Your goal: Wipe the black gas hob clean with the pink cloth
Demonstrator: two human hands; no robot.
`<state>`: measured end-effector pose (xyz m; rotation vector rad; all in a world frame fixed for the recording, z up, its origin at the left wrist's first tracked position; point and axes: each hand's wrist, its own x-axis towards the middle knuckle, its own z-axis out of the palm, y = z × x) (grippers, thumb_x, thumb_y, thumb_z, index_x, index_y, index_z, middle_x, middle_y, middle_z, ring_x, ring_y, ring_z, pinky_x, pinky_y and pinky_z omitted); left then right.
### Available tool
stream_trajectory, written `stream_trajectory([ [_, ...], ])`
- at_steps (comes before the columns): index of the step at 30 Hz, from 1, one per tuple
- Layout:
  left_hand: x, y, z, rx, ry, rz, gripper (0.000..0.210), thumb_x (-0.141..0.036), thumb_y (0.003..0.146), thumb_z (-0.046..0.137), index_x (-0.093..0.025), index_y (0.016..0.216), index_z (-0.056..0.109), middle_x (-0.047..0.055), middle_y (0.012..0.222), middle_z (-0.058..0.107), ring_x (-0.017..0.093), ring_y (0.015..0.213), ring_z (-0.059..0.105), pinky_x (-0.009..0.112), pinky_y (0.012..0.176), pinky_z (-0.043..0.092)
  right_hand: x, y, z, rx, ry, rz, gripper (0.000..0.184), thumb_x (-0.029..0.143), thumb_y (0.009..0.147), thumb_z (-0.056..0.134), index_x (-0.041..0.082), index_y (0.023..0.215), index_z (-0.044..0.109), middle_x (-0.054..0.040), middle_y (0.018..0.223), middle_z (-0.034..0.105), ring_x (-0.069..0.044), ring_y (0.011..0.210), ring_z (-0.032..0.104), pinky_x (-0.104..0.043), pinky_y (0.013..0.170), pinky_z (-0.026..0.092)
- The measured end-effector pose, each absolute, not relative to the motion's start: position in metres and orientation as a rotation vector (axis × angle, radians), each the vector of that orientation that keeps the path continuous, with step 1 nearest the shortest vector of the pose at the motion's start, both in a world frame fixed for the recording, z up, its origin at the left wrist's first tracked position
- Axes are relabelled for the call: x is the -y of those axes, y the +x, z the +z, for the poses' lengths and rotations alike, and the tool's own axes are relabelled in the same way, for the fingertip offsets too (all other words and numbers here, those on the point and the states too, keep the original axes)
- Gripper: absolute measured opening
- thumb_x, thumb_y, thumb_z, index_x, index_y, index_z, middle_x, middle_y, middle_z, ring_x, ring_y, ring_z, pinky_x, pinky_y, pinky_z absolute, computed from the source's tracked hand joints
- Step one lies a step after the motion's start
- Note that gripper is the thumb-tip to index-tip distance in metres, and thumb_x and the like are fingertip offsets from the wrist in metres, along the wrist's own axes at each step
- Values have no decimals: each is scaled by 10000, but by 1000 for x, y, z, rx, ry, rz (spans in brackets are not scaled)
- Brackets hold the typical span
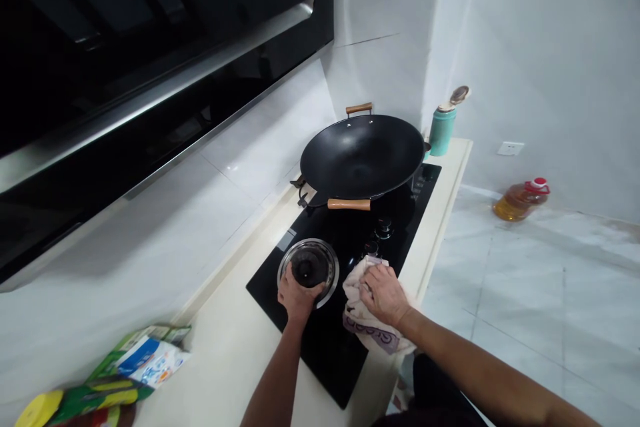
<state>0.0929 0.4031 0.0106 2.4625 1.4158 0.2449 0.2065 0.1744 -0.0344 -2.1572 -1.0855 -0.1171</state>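
Observation:
My left hand [299, 295] is curled around the near side of the dark round burner head [311, 268], thumb on the right and fingers on the left. The burner head sits inside a shiny metal ring [334, 273] on the black glass gas stove [327, 353]. My right hand [384, 293] grips a bunched pale cloth [356, 303] with purple lettering and presses it on the stove's right side. Two control knobs [384, 228] stand just beyond the cloth. A black wok [363, 153] with wooden handles rests over the far burner.
A teal jar [442, 132] with its lid up stands behind the wok. Food packets [153, 361] and a yellow-capped bottle [45, 408] lie at the counter's left. The dark range hood [165, 33] hangs above. An oil jug [520, 201] is on the floor.

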Motion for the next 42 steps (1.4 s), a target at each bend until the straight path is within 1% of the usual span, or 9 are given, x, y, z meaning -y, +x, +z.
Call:
stream_trajectory([
  [4,-406,98,16,-1440,2516,-4,1236,-559,695,881,-259,1693,217,231,1679,424,419,1608,361,614,1260,370,-174,207,-34,1088,-2148,-137,145,246,980,597,206,895,707,-69,958,666,-257,969,511,-421,921,348],
  [8,-420,109,27,-1309,2656,-281,1296,-566,692,877,-283,1726,150,253,1799,197,440,1675,202,643,1283,297,-174,207,-31,1091,-2160,-136,147,244,983,598,206,888,703,-68,949,662,-256,963,507,-419,919,347],
  [11,-435,122,35,-1096,2753,-487,1340,-571,630,914,-321,1729,190,214,1843,80,460,1694,99,649,1305,239,-175,207,-31,1100,-2177,-133,145,240,980,604,210,874,698,-63,938,658,-252,957,505,-415,914,344],
  [13,-444,131,39,-1000,2749,-563,1378,-543,552,959,-359,1718,247,187,1845,112,474,1688,115,661,1295,257,-175,206,-31,1107,-2181,-142,143,237,982,602,212,882,701,-61,942,661,-251,963,506,-414,912,343],
  [16,-452,140,39,-928,2748,-631,1423,-531,499,978,-369,1719,263,208,1824,170,507,1660,188,699,1247,321,-175,206,-30,1113,-2182,-153,138,234,980,601,210,891,704,-60,950,664,-251,971,506,-415,916,343],
  [23,-450,133,32,-949,2793,-526,1273,-541,590,934,-402,1697,322,176,1792,248,486,1635,248,709,1249,303,-174,206,-26,1113,-2196,-106,138,233,982,604,208,884,699,-54,944,660,-247,977,515,-412,927,347],
  [34,-446,129,28,-991,2755,-381,1230,-492,569,972,-423,1659,407,137,1794,290,494,1619,277,739,1232,324,-175,205,-29,1092,-2252,-156,173,249,994,581,197,887,707,-65,950,663,-248,955,516,-413,910,340],
  [39,-431,102,25,-1049,2700,-249,1102,-501,740,881,-377,1696,345,131,1815,262,418,1659,246,672,1251,357,-176,205,-34,1101,-2261,-164,147,257,990,600,208,939,730,-68,986,677,-262,998,533,-423,941,346],
  [42,-425,57,19,-1126,2668,-98,962,-496,851,778,-313,1696,356,161,1781,334,379,1641,309,629,1252,382,-178,204,-35,1085,-2315,-188,158,284,999,605,213,992,746,-88,1021,688,-282,1011,542,-435,934,364],
])
